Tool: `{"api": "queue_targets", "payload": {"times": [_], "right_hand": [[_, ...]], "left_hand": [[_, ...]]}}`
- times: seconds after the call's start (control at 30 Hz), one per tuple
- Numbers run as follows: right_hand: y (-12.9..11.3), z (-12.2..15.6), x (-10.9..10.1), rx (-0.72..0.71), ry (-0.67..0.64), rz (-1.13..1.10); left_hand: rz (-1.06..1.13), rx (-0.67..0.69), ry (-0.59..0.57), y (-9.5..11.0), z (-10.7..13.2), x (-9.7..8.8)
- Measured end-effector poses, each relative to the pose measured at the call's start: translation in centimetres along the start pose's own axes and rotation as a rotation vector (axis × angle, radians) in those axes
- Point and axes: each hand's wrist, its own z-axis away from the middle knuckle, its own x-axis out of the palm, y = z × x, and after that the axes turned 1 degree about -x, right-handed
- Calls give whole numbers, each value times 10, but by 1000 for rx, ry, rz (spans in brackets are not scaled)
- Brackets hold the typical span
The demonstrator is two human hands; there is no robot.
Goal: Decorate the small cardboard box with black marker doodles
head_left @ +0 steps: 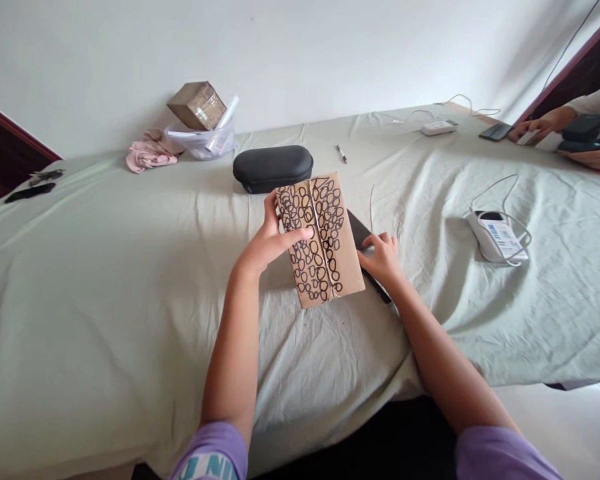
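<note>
My left hand (273, 237) grips a brown cardboard box (350, 267), its thumb pressed on the face and the other fingers around the left edge. Black hand-drawn loops cover much of that face, and a seam runs down it. My right hand (383, 259) is closed at the edge of a dark flat object (359, 228) that lies partly hidden behind the box. Its thumb points toward the box's right side; whether it touches the box I cannot tell. A black oblong zip case (273, 167) lies just beyond the box.
On the green cloth (130, 300) are a pen (341, 155), a white device with a looped cable (500, 237) and a white power strip (439, 127). A plastic tub (215, 143) holding a smaller box stands by pink cloth (153, 152). Another person's hands (545, 127) are at right.
</note>
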Motion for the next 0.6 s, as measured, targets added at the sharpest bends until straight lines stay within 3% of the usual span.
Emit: {"api": "queue_targets", "payload": {"times": [0.1,0.17,0.4,0.6], "right_hand": [[-14,7,-13,6,-252,68],[-23,11,-19,16,-340,125],[-29,15,-22,32,-363,192],[-19,10,-16,-17,-258,88]], "left_hand": [[-12,9,15,-2,-1,0],[-18,13,19,-3,-1,0],[-13,15,18,-4,-2,-2],[-46,-1,30,-6,-2,-3]]}}
